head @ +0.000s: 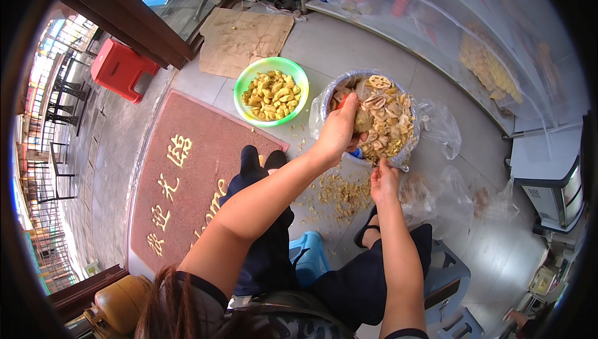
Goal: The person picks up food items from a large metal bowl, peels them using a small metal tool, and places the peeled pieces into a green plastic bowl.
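My left hand (343, 126) is over the left side of a lined bin (411, 145), its fingers closed around something mostly hidden; a bit of red shows by the thumb. The bin holds peelings, scraps and lotus root slices (380, 81). At the bin's near rim, my right hand (385, 180) pinches a small, thin thing with a shiny end, too small to name. Left of the bin, a green-rimmed bowl (302, 101) holds knobbly yellow pieces (271, 95), which look like peeled ginger.
Peelings (343, 194) lie scattered on the tiles below the bin. Clear plastic bags (439, 199) lie to its right. A flattened cardboard piece (245, 35), red doormat (187, 166), red stool (122, 69) and blue stool (312, 255) are around. A plastic-covered shelf (420, 17) stands beyond.
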Demonstrator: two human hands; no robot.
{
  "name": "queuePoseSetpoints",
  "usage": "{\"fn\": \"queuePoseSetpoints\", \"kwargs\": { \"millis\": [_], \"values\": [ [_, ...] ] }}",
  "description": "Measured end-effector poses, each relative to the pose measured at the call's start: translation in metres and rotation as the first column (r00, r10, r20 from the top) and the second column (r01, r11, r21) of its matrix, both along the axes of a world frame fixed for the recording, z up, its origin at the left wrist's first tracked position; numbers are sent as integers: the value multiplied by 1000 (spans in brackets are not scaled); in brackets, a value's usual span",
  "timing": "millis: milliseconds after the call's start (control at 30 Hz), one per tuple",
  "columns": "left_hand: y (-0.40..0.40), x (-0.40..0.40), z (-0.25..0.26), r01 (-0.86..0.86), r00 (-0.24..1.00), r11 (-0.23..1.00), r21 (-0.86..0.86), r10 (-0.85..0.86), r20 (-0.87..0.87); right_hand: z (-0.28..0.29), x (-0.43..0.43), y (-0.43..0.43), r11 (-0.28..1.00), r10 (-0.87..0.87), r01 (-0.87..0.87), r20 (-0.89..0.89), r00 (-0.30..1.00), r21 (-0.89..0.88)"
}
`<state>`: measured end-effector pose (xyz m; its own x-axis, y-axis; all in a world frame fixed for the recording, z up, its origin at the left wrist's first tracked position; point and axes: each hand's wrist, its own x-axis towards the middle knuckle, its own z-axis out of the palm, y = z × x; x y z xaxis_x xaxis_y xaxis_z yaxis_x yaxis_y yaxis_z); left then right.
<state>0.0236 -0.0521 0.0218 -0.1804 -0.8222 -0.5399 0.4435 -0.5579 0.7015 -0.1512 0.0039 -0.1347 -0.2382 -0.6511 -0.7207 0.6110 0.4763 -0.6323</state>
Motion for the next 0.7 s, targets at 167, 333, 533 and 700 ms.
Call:
{"fn": "queuePoseSetpoints", "kwargs": {
  "millis": [167,333,533,700],
  "values": [
    [3,-4,-16,29,998,999,30,-27,-63,6,-9,20,1000,4,-5,46,999,14],
    [4,-9,-22,46,997,997,69,-42,-69,25,-22,32,995,-42,47,-62,997,84],
    [9,-18,-22,102,989,984,145,-85,-121,78,-24,19,985,-18,19,5,1000,-172],
    [19,-30,-23,134,988,972,192,-146,50,111,-1,1,906,54,-114,-155,986,-407]
  ]
}}
